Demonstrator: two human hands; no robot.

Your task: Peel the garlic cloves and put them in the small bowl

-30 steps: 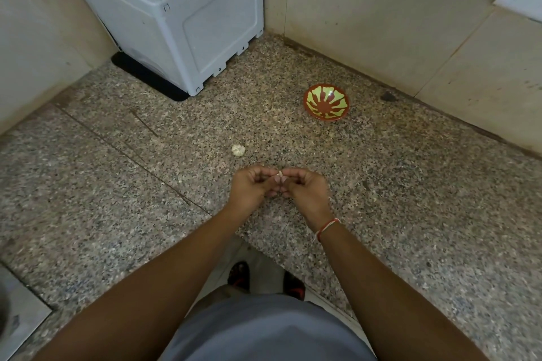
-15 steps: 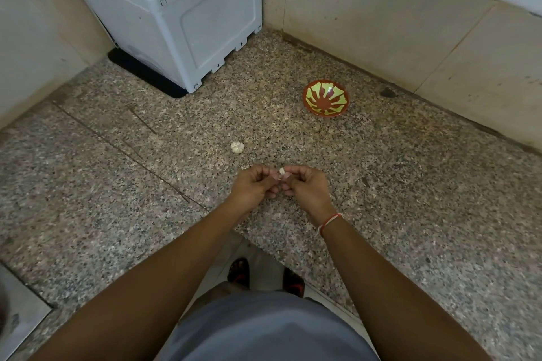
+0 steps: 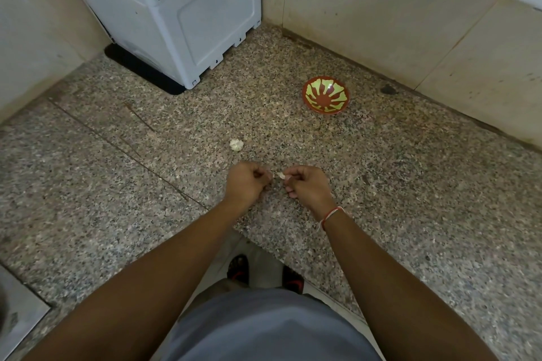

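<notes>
Right hand (image 3: 308, 187) pinches small pale garlic clove (image 3: 281, 175) for peeling; left hand (image 3: 247, 183) curled, contents unclear. Red-and-green patterned small bowl (image 3: 326, 94) well beyond clove, ready.

Two hands, the left hand (image 3: 246, 182) and right hand (image 3: 308, 184), one garlic clove (image 3: 281, 175), one garlic bulb (image 3: 236, 144), one small bowl (image 3: 326, 94), one white appliance (image 3: 176, 9), one wrist thread (image 3: 330, 215).

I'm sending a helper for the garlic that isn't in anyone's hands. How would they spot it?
Start at the white appliance in the corner of the speckled stone counter. Nearer the person, just beyond the left hand, lies the garlic bulb: a small pale lump, unlike the red-and-green bowl.
</notes>
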